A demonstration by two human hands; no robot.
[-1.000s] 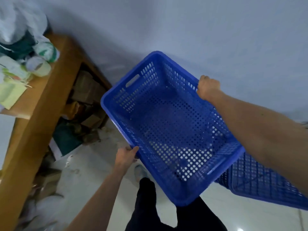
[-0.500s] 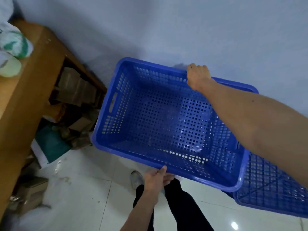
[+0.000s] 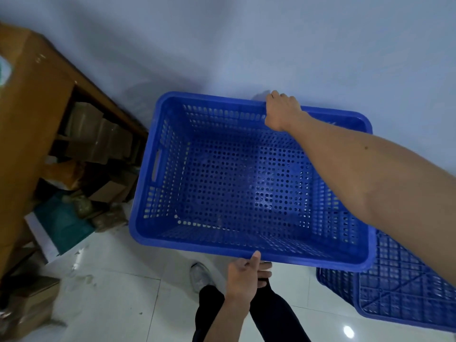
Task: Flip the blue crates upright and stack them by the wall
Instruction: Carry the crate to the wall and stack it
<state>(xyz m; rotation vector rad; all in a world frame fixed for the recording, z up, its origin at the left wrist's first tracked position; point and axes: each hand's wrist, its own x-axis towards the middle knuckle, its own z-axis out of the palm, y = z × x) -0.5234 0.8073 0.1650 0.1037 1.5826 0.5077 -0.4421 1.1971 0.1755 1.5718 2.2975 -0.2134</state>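
Note:
I hold an upright blue perforated crate [image 3: 237, 183] close to the pale wall, its open side facing me. My right hand [image 3: 281, 111] grips the far rim; my left hand [image 3: 244, 275] grips the near rim from below, thumb on the edge. Behind its far right corner shows the rim of another blue crate [image 3: 355, 120] against the wall. A further blue crate [image 3: 399, 287] lies upside down on the floor at the right, its gridded bottom up.
A wooden table [image 3: 32, 124] stands at the left with cardboard boxes [image 3: 98, 139] and clutter stored beneath it. White glossy floor tiles [image 3: 111, 292] spread below; my dark trouser legs and a shoe [image 3: 201, 277] are under the crate.
The crate has swung from tilted to level and moved down toward the wall, over another crate's rim. Both hands kept their hold on the rims.

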